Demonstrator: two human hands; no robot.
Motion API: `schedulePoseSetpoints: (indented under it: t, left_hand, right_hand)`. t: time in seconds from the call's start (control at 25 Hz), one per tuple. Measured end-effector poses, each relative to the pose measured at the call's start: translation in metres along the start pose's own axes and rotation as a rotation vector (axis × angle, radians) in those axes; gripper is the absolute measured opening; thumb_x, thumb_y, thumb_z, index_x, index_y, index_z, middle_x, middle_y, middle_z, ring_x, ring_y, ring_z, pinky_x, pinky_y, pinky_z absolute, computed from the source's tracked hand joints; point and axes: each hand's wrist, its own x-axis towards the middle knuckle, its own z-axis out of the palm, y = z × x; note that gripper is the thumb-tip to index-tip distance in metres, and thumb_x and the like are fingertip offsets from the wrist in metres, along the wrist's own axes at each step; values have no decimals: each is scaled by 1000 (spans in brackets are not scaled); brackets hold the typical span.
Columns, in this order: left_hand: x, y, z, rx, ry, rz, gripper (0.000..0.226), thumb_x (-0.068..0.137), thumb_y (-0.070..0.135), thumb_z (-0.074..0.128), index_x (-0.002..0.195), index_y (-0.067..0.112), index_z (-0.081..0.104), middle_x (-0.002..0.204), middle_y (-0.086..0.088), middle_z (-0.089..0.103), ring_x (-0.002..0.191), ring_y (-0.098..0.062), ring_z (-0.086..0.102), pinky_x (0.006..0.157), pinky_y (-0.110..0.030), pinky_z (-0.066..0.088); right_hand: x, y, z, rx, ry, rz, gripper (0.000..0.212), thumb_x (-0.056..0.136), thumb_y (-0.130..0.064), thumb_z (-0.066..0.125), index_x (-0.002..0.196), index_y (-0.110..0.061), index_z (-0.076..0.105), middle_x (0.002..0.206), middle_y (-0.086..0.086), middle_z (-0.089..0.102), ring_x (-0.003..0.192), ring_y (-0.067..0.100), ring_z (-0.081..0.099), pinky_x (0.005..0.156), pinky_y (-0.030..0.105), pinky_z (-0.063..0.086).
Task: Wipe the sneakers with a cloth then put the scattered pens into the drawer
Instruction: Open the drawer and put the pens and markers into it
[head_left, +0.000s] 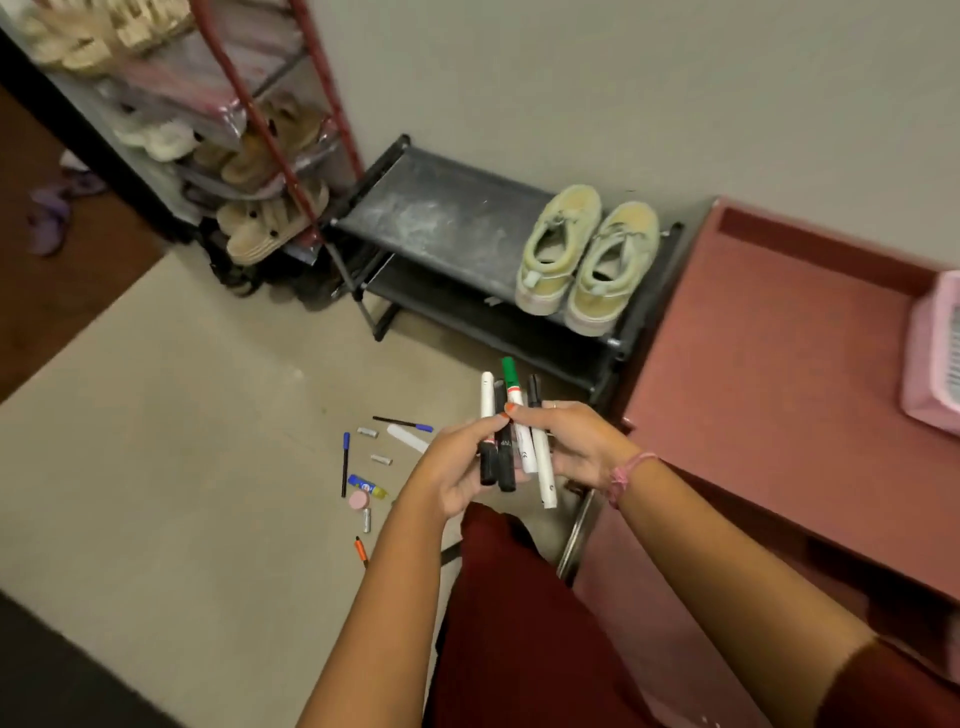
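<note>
left hand and right hand together gripping a bunch of markers above the floor, more pens scattered below — pale sneakers side by side on the black shoe rack, pink cabinet at right

A home entryway: shoe racks against the wall.

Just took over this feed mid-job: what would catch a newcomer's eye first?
Both hands, left hand and right hand, hold a bundle of markers at centre. Behind them, pale green sneakers sit on the black shoe rack. Loose pens lie on the floor left of the hands.
</note>
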Motion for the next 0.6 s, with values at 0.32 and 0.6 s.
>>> schedulePoseSetpoints:
  t: [0.32,0.6]
  left_hand:
    - [-111,-58,86,87,-195,-113,29,99,22,50,112,-1,61,79,-12,72,70,-25,72,69,-50,60]
    - [-152,-106,120,199,-287,-215,30,99,19,48,124,2,53,105,-18,71,89,-31,72,57,-39,59]
  right_hand:
    - [-175,38,-56,-150,27,-173,24,86,-14,67,106,-1,65,96,18,69,85,29,67,84,43,55]
    - [-270,74,-110,-738,191,-490,20,78,-17,76,96,-10,73,85,2,67,66,7,60,63,17,47]
